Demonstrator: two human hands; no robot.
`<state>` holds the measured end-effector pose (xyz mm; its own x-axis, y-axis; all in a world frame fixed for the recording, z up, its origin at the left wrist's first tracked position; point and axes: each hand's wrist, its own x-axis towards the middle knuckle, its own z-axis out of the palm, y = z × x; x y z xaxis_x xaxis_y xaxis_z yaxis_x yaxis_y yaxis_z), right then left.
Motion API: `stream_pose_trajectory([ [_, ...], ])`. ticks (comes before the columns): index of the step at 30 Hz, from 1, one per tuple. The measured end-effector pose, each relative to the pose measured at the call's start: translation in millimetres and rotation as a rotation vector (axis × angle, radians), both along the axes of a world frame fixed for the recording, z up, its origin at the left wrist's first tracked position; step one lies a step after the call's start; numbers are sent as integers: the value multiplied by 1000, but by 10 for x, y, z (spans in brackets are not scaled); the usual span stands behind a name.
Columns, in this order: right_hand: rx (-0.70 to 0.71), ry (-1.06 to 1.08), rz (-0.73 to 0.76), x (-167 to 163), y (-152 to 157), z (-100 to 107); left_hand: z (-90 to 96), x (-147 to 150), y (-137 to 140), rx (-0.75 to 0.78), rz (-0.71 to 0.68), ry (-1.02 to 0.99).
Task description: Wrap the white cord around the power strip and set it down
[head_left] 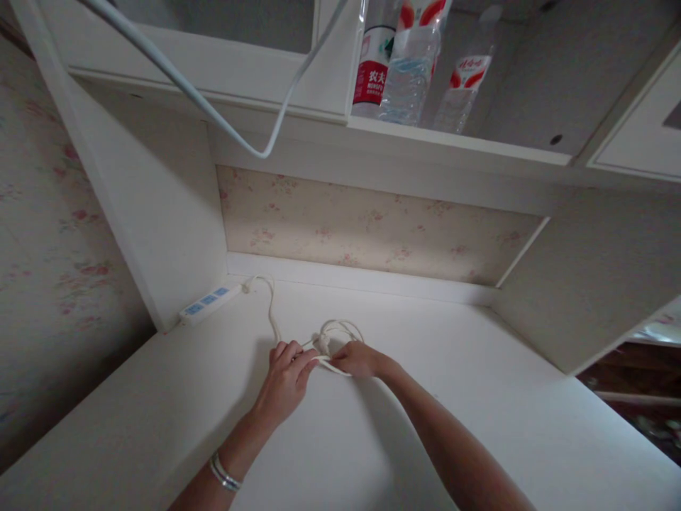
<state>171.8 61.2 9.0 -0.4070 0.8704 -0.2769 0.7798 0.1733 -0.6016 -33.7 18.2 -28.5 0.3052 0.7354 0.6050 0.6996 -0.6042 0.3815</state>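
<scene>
A white power strip point(210, 304) with blue socket faces lies at the desk's back left corner. From its end a white power cord point(273, 312) runs forward to my hands. My left hand point(287, 372) is closed on the cord, thumb and fingers pinched together. My right hand point(357, 358) is closed on the looped part of the same cord, its fingertips partly hidden. Between and just behind both hands sit the coiled loops and a white plug point(324, 342), resting close to the desk surface.
The white desk point(452, 355) has side panels left and right. Above it, a shelf point(462, 147) holds several plastic bottles point(407, 78). A pale cable point(213, 113) hangs down in front of the upper cabinet. Floral wallpaper point(340, 220) covers the back wall.
</scene>
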Motion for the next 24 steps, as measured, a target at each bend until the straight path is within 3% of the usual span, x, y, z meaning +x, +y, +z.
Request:
stream_pose_trajectory([
  [6,-128,-30,209,126,-139,174,-21,-34,78,59,110,-104],
  [8,-105,-65,243,114,-204,181,-13,-45,96,67,134,-149],
  [15,426,-166,375,53,-304,91,37,-53,78,61,182,-155],
  [21,594,-271,440,152,-413,258,103,-74,90,13,191,-107],
  [24,765,-120,416,180,-496,330,113,-112,134,-20,201,-146],
])
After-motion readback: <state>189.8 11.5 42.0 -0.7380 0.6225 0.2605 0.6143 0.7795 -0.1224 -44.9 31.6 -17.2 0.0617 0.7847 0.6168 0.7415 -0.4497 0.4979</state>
